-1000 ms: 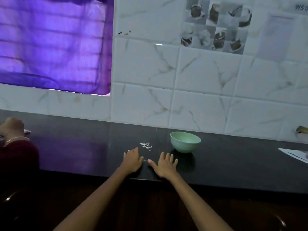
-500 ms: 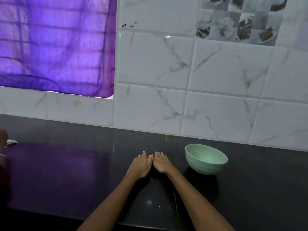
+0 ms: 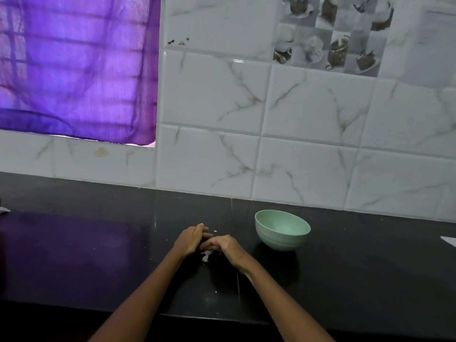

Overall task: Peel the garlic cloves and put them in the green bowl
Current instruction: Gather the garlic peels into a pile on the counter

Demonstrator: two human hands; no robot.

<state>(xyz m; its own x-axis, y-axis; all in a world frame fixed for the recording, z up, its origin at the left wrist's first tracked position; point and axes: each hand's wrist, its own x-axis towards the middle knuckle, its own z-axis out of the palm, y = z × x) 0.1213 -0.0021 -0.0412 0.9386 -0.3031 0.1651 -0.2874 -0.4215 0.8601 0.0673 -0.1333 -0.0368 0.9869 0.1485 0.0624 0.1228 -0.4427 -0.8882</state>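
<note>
Both hands meet low on the black desk [image 3: 345, 280], knuckles up and fingers curled toward each other. The left hand [image 3: 188, 240] has its fingers [image 3: 201, 229] bent inward, and the right hand [image 3: 225, 245] has its fingers [image 3: 209, 246] folded toward the left palm, so the two sets of fingertips touch or nearly touch. Something small seems to be worked between them, but the hands hide it and I cannot tell whether either one actually holds a garlic clove. Just below the meeting fingers, on the near side, a pale scrap of garlic peel [image 3: 206, 256] lies on the desk, touching or almost touching the right hand's fingertips. A tiny white fleck [image 3: 215, 231] sits just beyond the fingers, toward the wall. To the right of the right hand, near but apart from it, stands the green bowl [image 3: 282, 230], upright, its visible inside showing no cloves. Nothing lies between the fingers and the bowl. Farther out, behind everything, rises a wall of white marbled tiles [image 3: 209, 95], with a patterned tile [image 3: 330, 33] showing cups up to the right. Well off to the left of the hands hangs a purple curtain [image 3: 74, 70], its colour reflected in the desk. At the far right edge lies a white corner of something [image 3: 449, 240]; I cannot tell what it is.
</note>
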